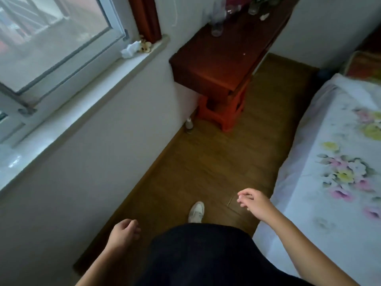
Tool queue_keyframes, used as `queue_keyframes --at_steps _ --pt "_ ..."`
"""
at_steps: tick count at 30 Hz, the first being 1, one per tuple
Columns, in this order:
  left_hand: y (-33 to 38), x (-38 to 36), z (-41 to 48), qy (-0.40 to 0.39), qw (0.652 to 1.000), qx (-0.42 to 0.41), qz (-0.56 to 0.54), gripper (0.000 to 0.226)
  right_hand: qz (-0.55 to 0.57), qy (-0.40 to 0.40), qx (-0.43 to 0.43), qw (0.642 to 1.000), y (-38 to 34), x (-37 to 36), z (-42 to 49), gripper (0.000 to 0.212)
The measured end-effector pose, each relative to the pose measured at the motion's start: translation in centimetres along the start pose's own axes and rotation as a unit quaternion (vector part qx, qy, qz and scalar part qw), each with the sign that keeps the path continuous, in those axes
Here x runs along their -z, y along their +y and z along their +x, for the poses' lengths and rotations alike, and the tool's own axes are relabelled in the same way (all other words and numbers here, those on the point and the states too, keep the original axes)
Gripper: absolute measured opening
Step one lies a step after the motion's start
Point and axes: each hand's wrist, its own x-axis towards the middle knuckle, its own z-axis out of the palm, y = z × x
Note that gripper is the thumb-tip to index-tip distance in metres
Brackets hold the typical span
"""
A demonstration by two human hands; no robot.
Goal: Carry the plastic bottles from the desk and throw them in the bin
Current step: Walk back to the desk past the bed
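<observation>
A dark red wooden desk (pixel 218 65) stands against the wall ahead of me. On its far end stand clear plastic bottles, one at the left (pixel 217 23) and others blurred further back (pixel 252 8). My left hand (pixel 123 232) hangs low by my hip with fingers loosely curled and nothing in it. My right hand (pixel 252 201) is raised a little over the floor, fingers apart and empty. Both hands are far from the desk. No bin is in view.
A bed with a floral sheet (pixel 340 162) runs along the right. A red plastic stool (pixel 224 112) sits under the desk, and a small bottle (pixel 189 124) stands on the floor by the wall. A window sill (pixel 61 129) lines the left. My white shoe (pixel 196 211) steps on the narrow wooden floor.
</observation>
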Motion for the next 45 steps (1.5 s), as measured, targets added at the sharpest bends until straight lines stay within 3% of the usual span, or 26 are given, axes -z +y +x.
queue_keyframes --at_steps 4,8,14,17,22,28,36,40,45 --pt "9.6 -3.8 5.7 -0.075 0.989 -0.054 0.116 0.025 0.079 0.089 -0.083 0.989 3.1 3.1 0.5 0.012" --pt "21.7 -9.3 7.7 -0.133 0.945 -0.141 0.262 0.026 0.147 0.159 -0.139 0.966 6.4 5.9 -1.0 0.009" --pt "37.2 -19.5 7.8 -0.221 0.873 -0.265 0.344 0.018 0.2 0.208 -0.196 0.937 12.1 9.6 -2.0 0.014" --pt "42.5 -23.9 7.7 -0.229 0.853 -0.299 0.36 0.017 0.238 0.222 -0.214 0.921 13.9 13.0 -0.3 0.014" --pt "46.6 -28.3 8.2 -0.204 0.868 -0.281 0.354 0.018 0.233 0.21 -0.194 0.93 13.4 20.4 4.5 0.015" --pt "47.8 -29.4 9.7 -0.177 0.897 -0.24 0.326 0.023 0.212 0.192 -0.124 0.95 7.3 31.0 10.9 0.01" --pt "52.1 -31.4 14.9 -0.147 0.942 -0.105 0.284 0.021 0.195 0.204 -0.07 0.957 2.3 40.5 19.0 0.01" --pt "57.5 -35.4 16.0 -0.157 0.94 -0.1 0.287 0.021 0.185 0.218 -0.089 0.954 2.7 43.6 21.7 0.013" --pt "67.6 -42.2 15.3 -0.237 0.9 -0.174 0.323 0.023 0.212 0.234 -0.142 0.938 4.4 47.2 24.4 0.017"
